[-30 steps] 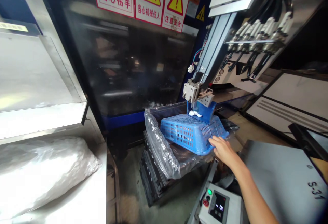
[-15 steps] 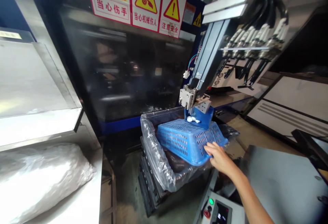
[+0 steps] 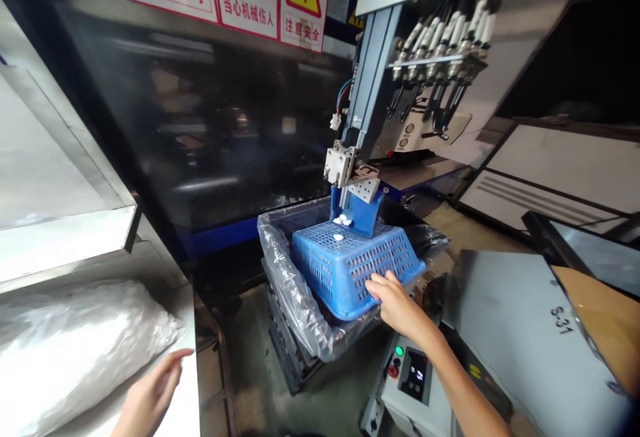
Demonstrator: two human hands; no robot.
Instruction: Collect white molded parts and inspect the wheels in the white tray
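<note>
An upside-down blue plastic basket (image 3: pixel 340 276) with slotted sides lies tilted over a crate lined with clear plastic (image 3: pixel 313 330). My right hand (image 3: pixel 393 297) is closed on its near right rim, with the fingertips partly hidden. A few small white pieces (image 3: pixel 343 220) lie at the foot of a blue plate (image 3: pixel 364 214), and a single white piece (image 3: pixel 339 238) rests on the basket's upturned bottom. At the lower left, my left hand (image 3: pixel 153 394) is open and holds nothing, its index finger stretched out beside a bulging white plastic bag (image 3: pixel 100 350).
A machine arm (image 3: pixel 370 77) with a metal clamp (image 3: pixel 340 165) comes down just above the basket. The bag lies on a white shelf (image 3: pixel 185 384). A control box (image 3: pixel 415 384) stands below my right forearm, and a grey panel (image 3: pixel 505 304) is on the right.
My left hand has come into view at the lower left. A white piece now lies on the basket's bottom. My view has shifted; my right hand stays at the basket's rim.
</note>
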